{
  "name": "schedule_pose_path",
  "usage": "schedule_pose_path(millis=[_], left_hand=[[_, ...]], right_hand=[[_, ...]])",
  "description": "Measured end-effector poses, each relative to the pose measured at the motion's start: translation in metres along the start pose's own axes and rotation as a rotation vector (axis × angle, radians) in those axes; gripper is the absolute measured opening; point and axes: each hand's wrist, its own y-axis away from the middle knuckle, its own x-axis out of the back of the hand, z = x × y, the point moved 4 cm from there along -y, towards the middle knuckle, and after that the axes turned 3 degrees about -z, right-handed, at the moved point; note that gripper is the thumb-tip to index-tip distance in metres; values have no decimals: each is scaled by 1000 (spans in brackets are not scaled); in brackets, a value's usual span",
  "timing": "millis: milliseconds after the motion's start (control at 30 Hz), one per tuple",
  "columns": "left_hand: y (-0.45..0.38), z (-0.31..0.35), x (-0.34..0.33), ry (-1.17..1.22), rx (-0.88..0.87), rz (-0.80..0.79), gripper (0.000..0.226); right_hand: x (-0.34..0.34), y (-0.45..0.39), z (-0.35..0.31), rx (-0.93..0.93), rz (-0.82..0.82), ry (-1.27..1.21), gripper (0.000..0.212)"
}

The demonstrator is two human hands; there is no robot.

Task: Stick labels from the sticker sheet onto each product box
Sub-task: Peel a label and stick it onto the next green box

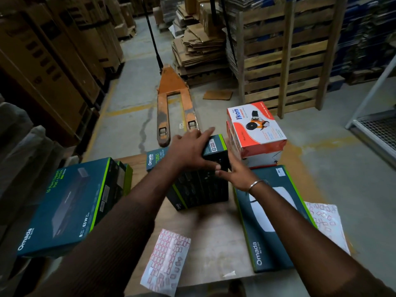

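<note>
The dark product box (199, 185) is sitting at the middle of the worktop (214, 243), and everything else is placed around it. The left hand (188, 151) is lying across its far top edge, fingers stretched forward and thumb hooking down the near face. The right hand (233, 172) is meeting it from the right, thumb touching the box near the left thumb; its fingers are hidden behind the box, so whether they are curling round it I cannot tell.

The box is looking like stiff printed cardboard, smooth and probably a little slippery, and likely light enough for two hands. Holding it by opposite edges, as the hands are doing, seems the safe grip; squeezing the broad faces could dent them.

Nearer the person than the box, the sticker sheet (167, 260) is lying flat. It is thin, limp paper, so a label should be peeled at a corner with fingertips. A second sheet (325, 221) is lying to the box's right, beyond a flat teal box (267, 221). A large teal box (64, 206) is sitting to its left, and an orange-and-white box (255, 129) behind and to its right.
</note>
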Motion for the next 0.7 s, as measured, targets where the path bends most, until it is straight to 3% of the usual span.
schedule_pose_path(millis=[67,233,433,567,700], left_hand=[[-18,25,-1,-77,-63,12,114],[-27,9,12,65,-77,30,68],[17,-81,35,554,71,226,53],[63,-122,27,1009,185,435,47],[97,-145,7,1245,305,565,48]], right_hand=[[-1,1,8,-23,-5,42,101],[10,15,35,-145,-8,-74,85],[30,26,75,-290,252,-213,67],[30,7,77,-326,230,-217,69],[23,-15,60,-329,167,-230,76]])
